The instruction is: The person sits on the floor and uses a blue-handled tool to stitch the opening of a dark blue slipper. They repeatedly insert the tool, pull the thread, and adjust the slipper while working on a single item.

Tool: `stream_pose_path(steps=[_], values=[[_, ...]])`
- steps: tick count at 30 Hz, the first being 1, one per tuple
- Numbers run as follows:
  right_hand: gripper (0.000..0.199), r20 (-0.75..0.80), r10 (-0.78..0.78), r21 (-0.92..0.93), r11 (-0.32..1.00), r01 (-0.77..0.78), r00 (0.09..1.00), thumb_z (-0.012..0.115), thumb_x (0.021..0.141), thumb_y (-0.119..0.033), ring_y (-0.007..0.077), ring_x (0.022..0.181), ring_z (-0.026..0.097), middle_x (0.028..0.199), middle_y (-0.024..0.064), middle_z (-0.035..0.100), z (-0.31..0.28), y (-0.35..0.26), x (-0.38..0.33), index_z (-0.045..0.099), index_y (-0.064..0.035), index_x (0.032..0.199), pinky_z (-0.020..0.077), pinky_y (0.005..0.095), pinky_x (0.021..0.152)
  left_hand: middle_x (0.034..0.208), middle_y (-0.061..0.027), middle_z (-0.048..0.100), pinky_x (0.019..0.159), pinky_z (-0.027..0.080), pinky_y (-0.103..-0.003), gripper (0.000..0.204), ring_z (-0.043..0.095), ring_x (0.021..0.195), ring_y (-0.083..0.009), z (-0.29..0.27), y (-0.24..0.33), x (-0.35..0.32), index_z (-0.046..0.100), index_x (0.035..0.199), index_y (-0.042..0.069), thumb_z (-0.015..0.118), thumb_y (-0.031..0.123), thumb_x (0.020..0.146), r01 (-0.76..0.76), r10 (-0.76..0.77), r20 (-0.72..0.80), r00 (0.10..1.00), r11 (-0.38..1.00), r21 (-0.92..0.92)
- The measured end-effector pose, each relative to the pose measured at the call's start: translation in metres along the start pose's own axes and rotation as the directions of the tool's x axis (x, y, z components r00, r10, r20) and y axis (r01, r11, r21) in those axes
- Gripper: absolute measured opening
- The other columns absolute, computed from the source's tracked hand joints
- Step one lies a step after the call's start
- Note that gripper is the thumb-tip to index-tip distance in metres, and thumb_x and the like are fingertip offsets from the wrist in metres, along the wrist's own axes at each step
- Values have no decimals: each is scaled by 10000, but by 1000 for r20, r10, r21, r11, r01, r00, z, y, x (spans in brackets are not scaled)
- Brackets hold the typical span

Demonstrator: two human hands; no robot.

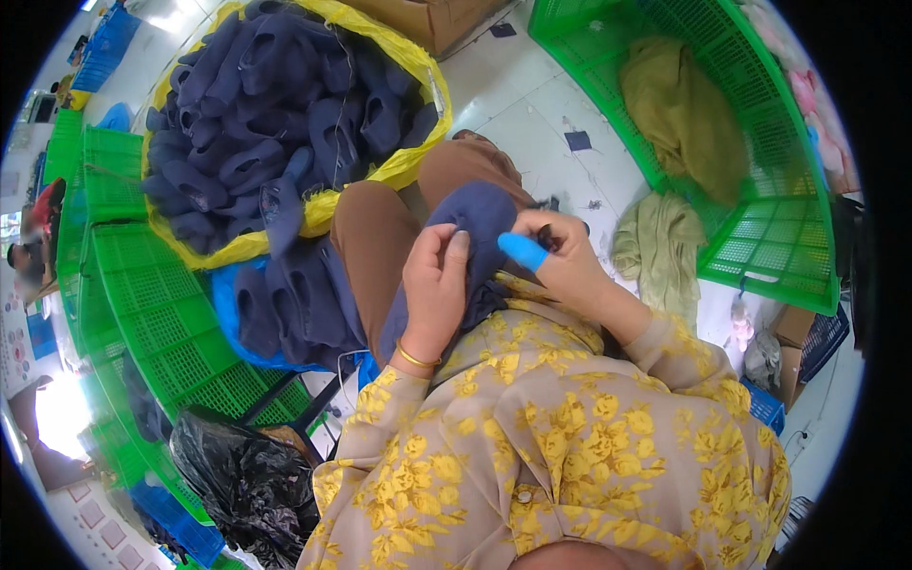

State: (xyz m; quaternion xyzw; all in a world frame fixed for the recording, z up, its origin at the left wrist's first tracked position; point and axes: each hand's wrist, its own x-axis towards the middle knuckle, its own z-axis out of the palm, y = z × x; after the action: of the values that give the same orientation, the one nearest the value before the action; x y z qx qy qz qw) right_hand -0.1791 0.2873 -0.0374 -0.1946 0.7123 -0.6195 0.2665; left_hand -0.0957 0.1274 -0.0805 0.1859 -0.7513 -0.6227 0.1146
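A navy fabric slipper (480,211) lies across my lap, its rounded end toward my knees. My left hand (437,290), with a gold bangle at the wrist, is closed on the slipper, thumb and fingers pinched at its surface. At the slipper's right side is my right hand (570,261), its thumb in a blue finger cover (522,252). Its fingers curl around a small dark object (546,237), mostly hidden, whose kind I cannot make out. Ahead and to the left, a yellow-edged sack (440,90) is heaped with similar navy slippers (275,104).
More navy slippers (294,304) lie on blue plastic beside my left leg. Green crates (157,318) stand at the left. On the right, a large green crate (774,228) holds olive cloth (679,114); paler green cloth (660,247) hangs nearby. A black plastic bag (242,475) sits lower left.
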Motion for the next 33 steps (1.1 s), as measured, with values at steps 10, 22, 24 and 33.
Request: stream_pose_path(steps=[10,22,24,33], values=[[274,129,227,909,362,-207,965,540,893,-134,91,470,249,540,-44,255,16,11,29,404,-126,655,357,302,619,908,-194,548,693,477,-389,116,567,800,-386,8,3,-11,531,985,-2,601,22,896,-254,264,17,964,908,334],[347,111,332,913,337,-228,937,534,899,-127,97,472,295,544,-32,307,11,9,5,361,-138,599,356,302,574,857,-176,553,688,468,-351,73,571,781,-329,7,5,-11,565,943,0,600,50,903,-49,43,34,998,978,201],[308,17,260,776,606,-177,965,530,906,-105,108,493,354,559,-16,356,12,7,5,413,-110,621,365,302,568,858,-173,555,694,466,-347,83,570,778,-325,6,-1,-3,572,949,-3,596,66,910,-40,38,13,999,975,217],[196,251,-409,-352,806,477,877,652,581,-34,279,665,541,697,35,521,3,6,-29,528,-86,724,419,360,626,813,-96,575,604,468,-293,111,585,668,-207,9,-2,6,602,947,21,663,12,855,-254,275,-18,961,911,326]])
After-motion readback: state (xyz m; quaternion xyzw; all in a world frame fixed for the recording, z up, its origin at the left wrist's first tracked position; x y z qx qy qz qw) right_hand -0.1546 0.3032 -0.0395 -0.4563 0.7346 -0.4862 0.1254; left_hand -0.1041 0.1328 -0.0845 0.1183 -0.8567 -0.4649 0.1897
